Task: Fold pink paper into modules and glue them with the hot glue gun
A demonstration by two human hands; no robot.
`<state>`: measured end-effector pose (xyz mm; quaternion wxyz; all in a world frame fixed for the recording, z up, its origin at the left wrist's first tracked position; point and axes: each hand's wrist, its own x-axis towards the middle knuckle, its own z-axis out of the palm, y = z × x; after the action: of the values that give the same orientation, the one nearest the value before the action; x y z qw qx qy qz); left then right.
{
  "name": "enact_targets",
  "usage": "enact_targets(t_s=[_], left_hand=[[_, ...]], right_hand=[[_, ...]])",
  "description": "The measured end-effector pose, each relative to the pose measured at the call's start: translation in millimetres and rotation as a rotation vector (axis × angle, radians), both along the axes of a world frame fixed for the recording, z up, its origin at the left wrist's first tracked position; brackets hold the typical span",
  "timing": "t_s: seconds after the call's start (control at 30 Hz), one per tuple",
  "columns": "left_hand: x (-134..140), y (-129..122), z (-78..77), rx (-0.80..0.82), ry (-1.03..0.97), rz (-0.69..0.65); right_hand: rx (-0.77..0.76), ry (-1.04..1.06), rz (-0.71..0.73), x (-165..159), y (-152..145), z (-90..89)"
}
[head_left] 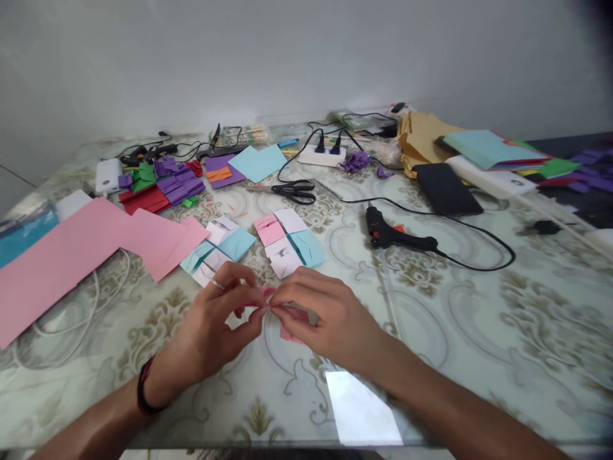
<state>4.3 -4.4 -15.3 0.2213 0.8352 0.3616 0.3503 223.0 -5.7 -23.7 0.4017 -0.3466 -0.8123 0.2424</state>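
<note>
Floral-patterned bench (pixel 445 319): left hand (pixel 211 329) and right hand (pixel 338 313) pinch pink paper (pixel 290 336); far left, a white device (pixel 109 179) bears a blurred mark.

Head view: from the person's head, forward and down
Table (pixel 454 319): seen from above, near edge to far side
Left hand (pixel 211 326), right hand (pixel 330 313): close, lower middle
Wall (pixel 287 57): faced beyond, across the top

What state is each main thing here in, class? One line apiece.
Left hand: pinching pink paper
Right hand: pinching it too
Pink paper: bent, partly hidden
Paper squares: lying side by side
Glue gun: lying down, unheld, heat unclear
Scissors: lying flat, unheld
Power strip: two plugs inserted
</note>
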Motion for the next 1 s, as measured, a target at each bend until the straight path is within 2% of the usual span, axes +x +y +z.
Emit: enact_targets(t_s=[0.27,0.47,0.57,0.7,0.83,0.93,1.0], left_hand=[[2.2,-2.9,-2.1,0.036,0.03,-0.028],[-4.9,3.0,4.4,0.044,0.044,-0.001],[-7.9,6.1,8.2,-0.019,-0.005,-0.011],[-10.5,7.3,12.8,-0.189,-0.071,-0.025],[-9.8,6.8,12.1,-0.388,-0.131,-0.155],[-7.0,5.5,7.5,-0.465,-0.168,-0.203],[-5.1,4.6,5.1,-0.506,-0.187,-0.164]], right_hand=[[0.054,-0.058,-0.004,-3.2,-2.1,-2.3],[-0.005,-0.016,-0.034,4.1,-0.8,5.7],[-0.139,0.034,-0.035,8.6,1.0,12.8],[-0.441,0.127,-0.013,12.0,5.5,17.7],[-0.75,0.295,0.068,11.9,8.8,12.0],[-0.878,0.371,0.129,9.9,9.0,5.3],[-0.898,0.385,0.157,9.0,8.6,3.5]])
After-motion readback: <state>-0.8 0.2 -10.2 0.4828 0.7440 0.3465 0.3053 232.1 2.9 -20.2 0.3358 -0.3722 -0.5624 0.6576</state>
